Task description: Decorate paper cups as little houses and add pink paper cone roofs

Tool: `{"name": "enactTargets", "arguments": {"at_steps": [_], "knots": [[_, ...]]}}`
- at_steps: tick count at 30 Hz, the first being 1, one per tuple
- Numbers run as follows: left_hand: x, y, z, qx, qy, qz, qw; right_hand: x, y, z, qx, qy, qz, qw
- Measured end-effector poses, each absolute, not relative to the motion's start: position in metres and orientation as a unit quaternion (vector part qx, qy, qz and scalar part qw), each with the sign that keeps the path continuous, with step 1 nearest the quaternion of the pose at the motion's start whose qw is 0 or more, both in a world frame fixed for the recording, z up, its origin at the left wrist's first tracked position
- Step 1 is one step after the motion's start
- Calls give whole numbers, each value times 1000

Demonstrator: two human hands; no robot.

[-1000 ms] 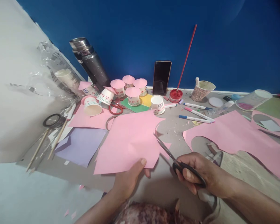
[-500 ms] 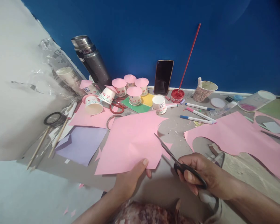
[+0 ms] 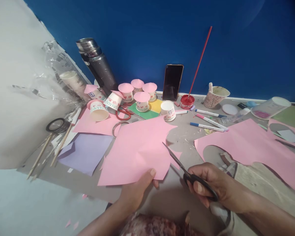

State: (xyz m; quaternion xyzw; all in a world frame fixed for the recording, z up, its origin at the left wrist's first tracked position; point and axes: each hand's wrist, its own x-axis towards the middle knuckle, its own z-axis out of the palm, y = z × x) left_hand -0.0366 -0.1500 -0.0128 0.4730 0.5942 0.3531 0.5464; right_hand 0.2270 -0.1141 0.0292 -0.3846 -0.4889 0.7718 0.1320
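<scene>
- The left hand (image 3: 136,190) pinches the pink sheet (image 3: 135,150) by its near edge, thumb uppermost.
- The right hand (image 3: 211,183) grips black-handled scissors (image 3: 180,164), tips at the sheet's right side.
- A white cup (image 3: 167,111) stands just beyond the sheet.

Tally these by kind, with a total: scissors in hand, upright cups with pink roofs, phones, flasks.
Scissors in the right hand: 1
Upright pink-roofed cups: 4
Phone: 1
Flask: 1
Total: 7
</scene>
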Motion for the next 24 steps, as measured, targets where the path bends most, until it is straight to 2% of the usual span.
{"name": "enactTargets", "arguments": {"at_steps": [24], "knots": [[-40, -152, -20, 466, 595, 363, 545, 228, -114, 32, -392, -511, 757, 108]]}}
